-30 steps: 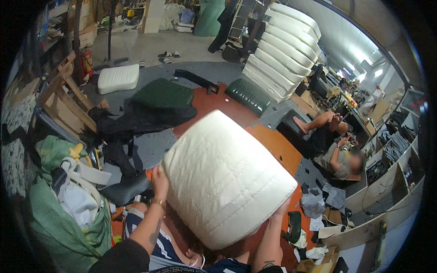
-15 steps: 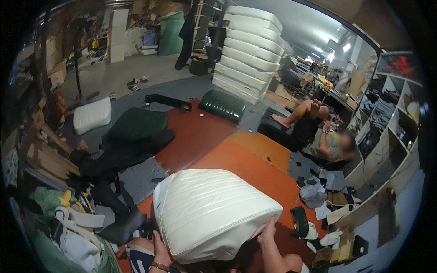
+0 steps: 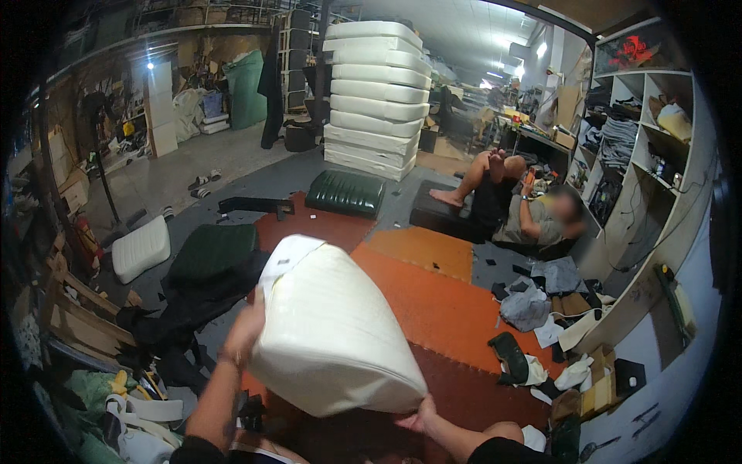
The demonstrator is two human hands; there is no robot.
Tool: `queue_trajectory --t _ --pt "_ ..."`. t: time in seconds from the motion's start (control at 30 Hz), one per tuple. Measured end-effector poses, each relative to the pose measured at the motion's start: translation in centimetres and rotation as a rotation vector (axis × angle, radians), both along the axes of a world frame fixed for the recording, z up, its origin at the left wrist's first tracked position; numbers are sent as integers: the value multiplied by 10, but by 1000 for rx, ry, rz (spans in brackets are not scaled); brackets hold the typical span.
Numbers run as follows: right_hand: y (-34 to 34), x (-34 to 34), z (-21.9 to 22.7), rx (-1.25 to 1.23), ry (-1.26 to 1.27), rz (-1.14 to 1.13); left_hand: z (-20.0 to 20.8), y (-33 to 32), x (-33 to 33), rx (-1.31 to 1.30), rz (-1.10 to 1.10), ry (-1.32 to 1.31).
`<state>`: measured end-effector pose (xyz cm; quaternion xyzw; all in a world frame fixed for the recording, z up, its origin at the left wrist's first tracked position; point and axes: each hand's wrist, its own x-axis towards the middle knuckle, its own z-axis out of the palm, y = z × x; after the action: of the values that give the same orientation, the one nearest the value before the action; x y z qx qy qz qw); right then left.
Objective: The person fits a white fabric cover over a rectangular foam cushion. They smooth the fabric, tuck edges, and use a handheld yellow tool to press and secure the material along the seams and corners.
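Observation:
A white vinyl seat cushion (image 3: 328, 332) with rounded edges is held up in front of me, tilted, its lower right corner nearest my body. A pale strip of its covering stands up along the far upper left edge. My left hand (image 3: 246, 329) grips the cushion's left side; some of its fingers are hidden behind it. At the lower right corner, my right hand (image 3: 421, 414) pinches the cushion's edge between thumb and fingers.
Orange and brown floor mats (image 3: 444, 317) lie beneath. Dark green cushions (image 3: 344, 193) and a white one (image 3: 141, 249) rest farther off, before a tall stack of white cushions (image 3: 379, 100). A person (image 3: 533, 216) reclines at right near shelves (image 3: 649, 170). Scraps (image 3: 525, 301) litter the floor.
The cushion has been tilted and turned, its far left end rising. My left hand has moved up along its left side, while my right hand stays at the right corner. The view has shifted.

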<state>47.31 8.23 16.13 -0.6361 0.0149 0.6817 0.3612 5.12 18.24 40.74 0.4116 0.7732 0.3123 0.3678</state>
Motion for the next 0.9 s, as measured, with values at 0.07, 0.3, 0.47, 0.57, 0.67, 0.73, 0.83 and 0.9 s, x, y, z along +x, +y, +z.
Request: queue_trajectory --t 0.07,0.3,0.47,0.57,0.67,0.73,0.83,0.9 --pt "-11 -21 -12 -55 109 385 41 41 -18 7 -71 151" --pt "51 -54 16 378 -299 883 49 92 -25 167 -187 425" --pt "105 -5 118 760 -460 201 42 33 13 291 -196 606" --pt "123 30 138 1042 -796 -36 50 -7 48 419 -278 640" --pt "104 11 218 1253 -865 -141 59 -55 50 482 -307 578" --pt "87 20 251 1383 -1151 -105 55 -75 45 553 -325 557" --pt "73 37 267 1520 -1426 -86 48 -94 42 634 -370 448" --pt "58 46 269 1510 -1565 -71 44 -88 34 706 -475 414"
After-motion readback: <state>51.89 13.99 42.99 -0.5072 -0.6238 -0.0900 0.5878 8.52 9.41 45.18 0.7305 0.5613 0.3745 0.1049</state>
